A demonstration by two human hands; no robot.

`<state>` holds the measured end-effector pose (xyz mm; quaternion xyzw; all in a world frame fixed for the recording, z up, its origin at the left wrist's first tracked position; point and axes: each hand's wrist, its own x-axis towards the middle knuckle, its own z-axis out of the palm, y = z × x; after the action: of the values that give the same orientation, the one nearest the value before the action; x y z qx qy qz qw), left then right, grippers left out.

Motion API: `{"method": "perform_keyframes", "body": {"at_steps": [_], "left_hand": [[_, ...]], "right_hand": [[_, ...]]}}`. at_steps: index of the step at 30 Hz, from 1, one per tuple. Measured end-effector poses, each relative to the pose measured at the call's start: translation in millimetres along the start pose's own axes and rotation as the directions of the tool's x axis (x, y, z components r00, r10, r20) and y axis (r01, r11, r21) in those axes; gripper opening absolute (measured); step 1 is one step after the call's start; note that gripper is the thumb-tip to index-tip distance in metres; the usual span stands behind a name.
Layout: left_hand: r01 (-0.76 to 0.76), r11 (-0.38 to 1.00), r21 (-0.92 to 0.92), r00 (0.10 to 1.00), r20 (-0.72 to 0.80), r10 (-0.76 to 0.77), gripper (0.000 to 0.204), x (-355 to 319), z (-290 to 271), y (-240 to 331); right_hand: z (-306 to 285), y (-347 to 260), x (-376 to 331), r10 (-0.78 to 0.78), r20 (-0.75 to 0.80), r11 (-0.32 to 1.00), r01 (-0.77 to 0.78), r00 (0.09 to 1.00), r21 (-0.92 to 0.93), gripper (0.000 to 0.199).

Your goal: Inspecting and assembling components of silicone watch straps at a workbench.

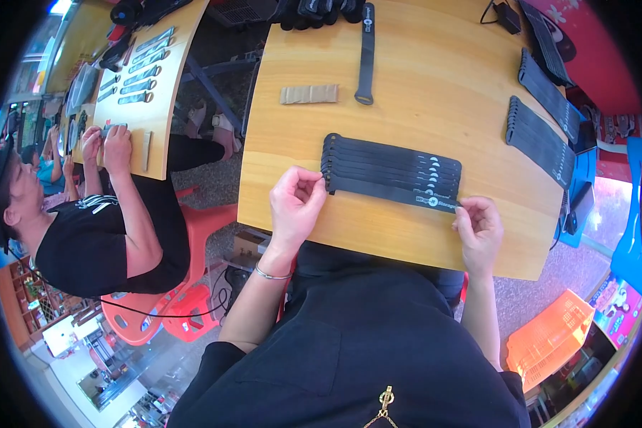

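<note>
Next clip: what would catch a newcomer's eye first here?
A fanned row of black straps lies mid-table, and the left hand and right hand pinch the two ends of the nearest one. More strap stacks sit at the right edge. A co-worker handles straps at the next table, left.

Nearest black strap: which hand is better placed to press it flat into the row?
Left, probably. The left hand pinches the nearest strap at its buckle end beside the row; the right hand only holds the tail tip.

Left hand [296, 203] pinches near end of nearest black strap [392, 194] | right hand [480, 230] pinches its far end | strap overlaps fanned strap row [392, 165] | wooden table [406, 235] | cardboard strip [309, 94] apart.
</note>
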<state>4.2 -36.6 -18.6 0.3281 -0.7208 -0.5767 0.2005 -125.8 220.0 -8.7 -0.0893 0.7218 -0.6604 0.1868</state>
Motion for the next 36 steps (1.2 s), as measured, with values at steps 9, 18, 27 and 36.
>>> {"method": "perform_keyframes", "body": {"at_steps": [9,18,27,36], "left_hand": [[-0.008,1.0,0.02,1.0,-0.011,0.008,0.006,0.2,0.4,1.7],[0.01,1.0,-0.001,1.0,-0.006,-0.01,0.006,-1.2,0.9,4.0],[-0.002,0.999,0.043,1.0,-0.025,0.003,0.007,-0.7,2.1,3.3],[-0.014,0.998,0.058,0.999,-0.03,0.015,0.007,0.3,2.4,2.0]], "right_hand": [[-1.3,3.2,0.6,-0.037,0.003,0.999,0.037,0.999,0.007,0.012],[-1.6,1.3,0.4,-0.006,0.003,1.0,0.006,1.0,0.006,0.012],[-1.7,1.8,-0.1,-0.003,0.004,1.0,0.003,1.0,-0.008,0.011],[-1.8,2.7,0.5,0.0,0.005,1.0,0.0,1.0,0.009,0.011]]}}
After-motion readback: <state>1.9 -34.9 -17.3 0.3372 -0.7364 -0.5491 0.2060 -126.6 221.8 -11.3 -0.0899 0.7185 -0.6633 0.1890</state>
